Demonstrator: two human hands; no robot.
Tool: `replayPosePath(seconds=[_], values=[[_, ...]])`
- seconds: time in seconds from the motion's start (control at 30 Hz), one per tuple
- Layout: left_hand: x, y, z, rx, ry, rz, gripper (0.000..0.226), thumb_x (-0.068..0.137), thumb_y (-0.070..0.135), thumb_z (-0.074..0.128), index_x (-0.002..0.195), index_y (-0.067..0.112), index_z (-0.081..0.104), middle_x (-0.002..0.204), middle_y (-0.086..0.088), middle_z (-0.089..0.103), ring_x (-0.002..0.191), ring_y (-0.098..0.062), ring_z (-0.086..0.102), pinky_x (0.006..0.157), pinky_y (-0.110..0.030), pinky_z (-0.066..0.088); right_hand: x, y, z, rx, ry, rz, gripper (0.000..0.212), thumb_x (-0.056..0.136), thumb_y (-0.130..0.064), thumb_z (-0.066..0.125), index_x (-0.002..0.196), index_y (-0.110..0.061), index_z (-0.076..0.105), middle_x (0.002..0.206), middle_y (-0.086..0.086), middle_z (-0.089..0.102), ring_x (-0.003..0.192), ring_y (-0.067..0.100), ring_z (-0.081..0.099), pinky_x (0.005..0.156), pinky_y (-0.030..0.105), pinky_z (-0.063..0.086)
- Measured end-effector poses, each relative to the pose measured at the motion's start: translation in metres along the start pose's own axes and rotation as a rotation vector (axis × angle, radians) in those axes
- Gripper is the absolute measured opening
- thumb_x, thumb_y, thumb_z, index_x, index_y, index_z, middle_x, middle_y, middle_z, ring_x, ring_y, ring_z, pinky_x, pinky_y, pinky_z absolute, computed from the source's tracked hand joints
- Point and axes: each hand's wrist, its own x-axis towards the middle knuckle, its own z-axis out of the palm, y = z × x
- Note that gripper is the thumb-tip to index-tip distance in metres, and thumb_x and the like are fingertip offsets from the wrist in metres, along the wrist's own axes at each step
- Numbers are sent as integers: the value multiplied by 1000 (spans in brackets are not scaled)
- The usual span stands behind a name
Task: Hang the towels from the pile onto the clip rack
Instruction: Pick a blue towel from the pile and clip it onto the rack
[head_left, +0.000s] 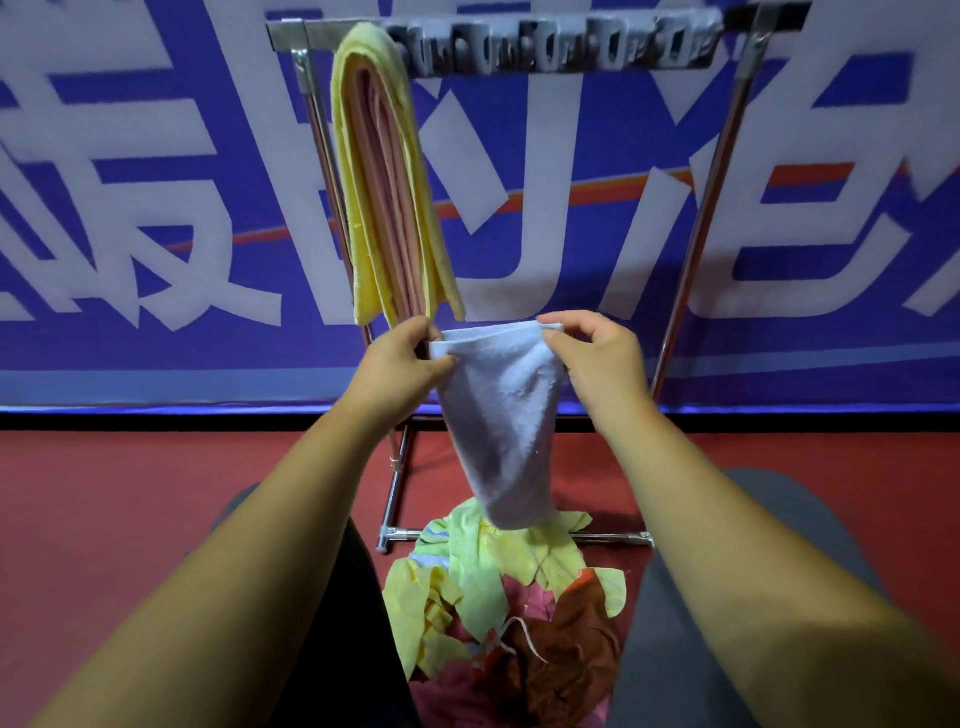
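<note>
A small pale blue towel hangs between my hands, held up by its top edge in front of the rack. My left hand pinches its left corner and my right hand pinches its right corner. The metal clip rack stands ahead, with a row of grey clips along its top bar. A yellow and pink towel hangs folded from the left end of that bar. The pile of towels, yellow, green, pink and rust brown, lies on the floor between my knees.
A blue banner with large white characters stands right behind the rack. The floor is red. The rack's chrome base bar runs just beyond the pile. My knees in dark trousers flank the pile.
</note>
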Motion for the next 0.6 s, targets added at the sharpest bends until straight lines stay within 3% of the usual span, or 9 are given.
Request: replayPosePath(seconds=[0.1,0.17,0.33,0.43,0.6], values=[[5,24,-18,-55,17,48,29,87,29,84,83,22,56,72,7,58,59,-5,48,52,-16,42,1,-27,-6,-19,8,-61,17,91,-20,74,100,-32,83,88,-18,74,81,-1,65,70,16,49],[9,43,-31,-97,43,63,26,88,29,85,88,22,60,77,5,63,65,-7,54,56,-20,48,5,-49,-10,-52,20,-117,18,93,-22,73,104,-34,82,82,-19,71,77,-1,63,68,14,47],[14,95,-75,-153,106,148,10,94,25,79,98,24,70,92,5,69,80,-11,66,61,-23,55,20,-112,-20,-98,75,-256,38,91,-27,79,128,-38,73,90,-13,70,89,6,69,86,24,56],[21,124,-102,-176,143,206,14,93,25,81,105,28,74,99,10,70,94,-10,66,73,-24,57,27,-150,-26,-110,108,-288,29,90,-27,82,118,-31,77,95,-12,76,94,5,72,93,33,61],[24,165,-139,-179,132,236,35,93,27,80,126,31,72,122,6,69,114,-14,66,95,-37,62,34,-196,-34,-139,122,-315,12,90,-31,82,101,-32,76,91,-11,76,88,6,72,86,39,64]])
